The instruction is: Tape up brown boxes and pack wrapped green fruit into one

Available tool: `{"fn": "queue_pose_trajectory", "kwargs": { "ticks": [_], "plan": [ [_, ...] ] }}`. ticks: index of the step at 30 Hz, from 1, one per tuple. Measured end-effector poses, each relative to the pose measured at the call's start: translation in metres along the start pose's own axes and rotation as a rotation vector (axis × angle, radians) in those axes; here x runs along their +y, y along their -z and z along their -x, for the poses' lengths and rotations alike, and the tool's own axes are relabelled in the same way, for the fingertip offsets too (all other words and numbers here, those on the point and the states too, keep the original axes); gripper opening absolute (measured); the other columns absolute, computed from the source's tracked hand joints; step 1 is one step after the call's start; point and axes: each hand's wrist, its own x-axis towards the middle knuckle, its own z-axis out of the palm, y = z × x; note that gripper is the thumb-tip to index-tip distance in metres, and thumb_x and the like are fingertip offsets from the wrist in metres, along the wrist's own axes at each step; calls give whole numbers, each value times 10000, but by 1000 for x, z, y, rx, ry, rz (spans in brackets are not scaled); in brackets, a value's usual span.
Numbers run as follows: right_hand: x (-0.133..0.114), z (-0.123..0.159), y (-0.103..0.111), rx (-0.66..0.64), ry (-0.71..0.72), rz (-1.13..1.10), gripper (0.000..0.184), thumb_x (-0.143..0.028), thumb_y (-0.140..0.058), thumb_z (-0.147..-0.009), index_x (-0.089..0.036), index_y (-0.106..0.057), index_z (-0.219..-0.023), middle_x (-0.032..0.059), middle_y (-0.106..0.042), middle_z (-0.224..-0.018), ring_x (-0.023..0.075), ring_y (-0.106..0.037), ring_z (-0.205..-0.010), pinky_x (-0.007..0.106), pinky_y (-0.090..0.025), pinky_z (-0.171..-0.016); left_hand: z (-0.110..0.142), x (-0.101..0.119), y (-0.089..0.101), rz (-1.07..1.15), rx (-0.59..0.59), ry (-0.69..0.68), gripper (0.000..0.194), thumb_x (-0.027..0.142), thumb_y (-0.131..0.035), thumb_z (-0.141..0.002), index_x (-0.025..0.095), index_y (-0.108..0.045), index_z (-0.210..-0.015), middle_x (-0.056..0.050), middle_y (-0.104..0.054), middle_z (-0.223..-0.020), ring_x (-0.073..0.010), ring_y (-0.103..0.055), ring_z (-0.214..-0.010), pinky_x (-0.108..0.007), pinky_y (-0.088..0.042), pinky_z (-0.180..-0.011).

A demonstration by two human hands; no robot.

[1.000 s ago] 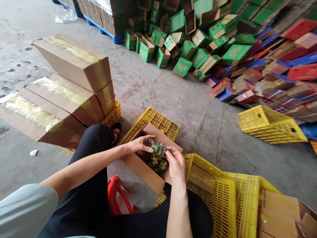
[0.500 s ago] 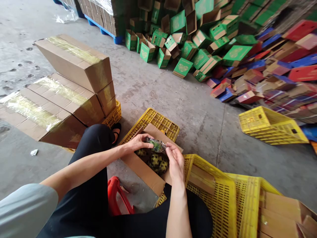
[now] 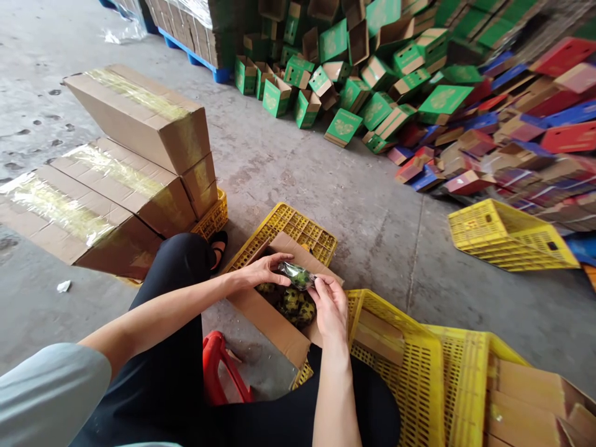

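Observation:
A small clear plastic packet (image 3: 298, 275) with something green inside is held above an open cardboard box (image 3: 267, 323). My right hand (image 3: 331, 304) pinches the packet's right end between thumb and fingers. At its other end, my left hand (image 3: 263, 272) has thumb and forefinger spread apart around the wrapping; whether they touch it is hard to see. Inside the box lie several yellow-green, dark-patterned wrapped items (image 3: 298, 305), partly covered by my hands and the packet.
A yellow crate (image 3: 305, 220) lies under the box. More yellow crates (image 3: 410, 360) holding cardboard stand at the right. Taped cartons (image 3: 153, 118) are stacked at the left. A red plastic stool (image 3: 216, 366) is beneath me. Green boxes (image 3: 344, 127) are heaped at the back.
My left thumb and forefinger have spread apart at the packet's left end. The packet has shifted slightly right and down, still in my right hand.

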Motion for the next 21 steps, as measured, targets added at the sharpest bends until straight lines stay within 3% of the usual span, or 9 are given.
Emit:
{"fn": "queue_pose_trajectory", "kwargs": {
  "ticks": [4, 7, 11, 14, 17, 21],
  "plan": [
    [-2, 2, 0, -49, 57, 76, 302, -486, -837, -770, -239, -723, -901, 24, -749, -957, 208, -682, -940, 376, -539, -935, 2, 2, 1, 173, 16, 197, 866, 517, -899, -765, 268, -528, -1507, -129, -647, -1367, -235, -724, -1050, -459, -555, -1002],
    [-3, 3, -1, -78, 63, 98, 278, -474, -812, -778, -240, -723, -896, 33, -750, -957, 225, -683, -947, 382, -544, -915, 2, 2, 3, 222, 101, 246, 806, 599, -838, -805, 230, -560, -1466, -134, -668, -1326, -213, -744, -935, -424, -617, -898],
    [-3, 2, -1, -80, 130, 94, 221, -453, -771, -789, -244, -710, -828, 45, -754, -1021, 259, -676, -1084, 415, -517, -993, 1, -1, 6, 208, 74, 206, 747, 446, -941, -732, 178, -644, -1363, -134, -686, -1257, -203, -709, -984, -356, -625, -855],
    [-2, 0, 2, -53, 184, 154, 214, -452, -752, -800, -242, -716, -827, 62, -724, -1248, 286, -624, -1241, 435, -491, -1045, 0, -2, 8, 224, 38, 135, 755, 379, -964, -709, 194, -646, -1368, -119, -694, -1214, -193, -702, -984, -323, -606, -841],
    [1, -2, 4, -25, 151, 173, 293, -489, -732, -832, -257, -750, -1009, 66, -649, -1425, 287, -589, -1312, 429, -500, -1038, -2, -3, 9, 188, 65, 68, 799, 347, -977, -683, 217, -633, -1393, -118, -676, -1257, -179, -700, -953, -286, -578, -800],
    [7, -4, 4, -21, 21, 172, 520, -543, -733, -862, -300, -673, -1317, 73, -662, -1425, 268, -624, -1284, 403, -537, -988, -4, -3, 9, 92, 75, -8, 862, 319, -988, -649, 227, -615, -1421, -113, -668, -1272, -180, -692, -958, -309, -553, -852]
  ]
}}
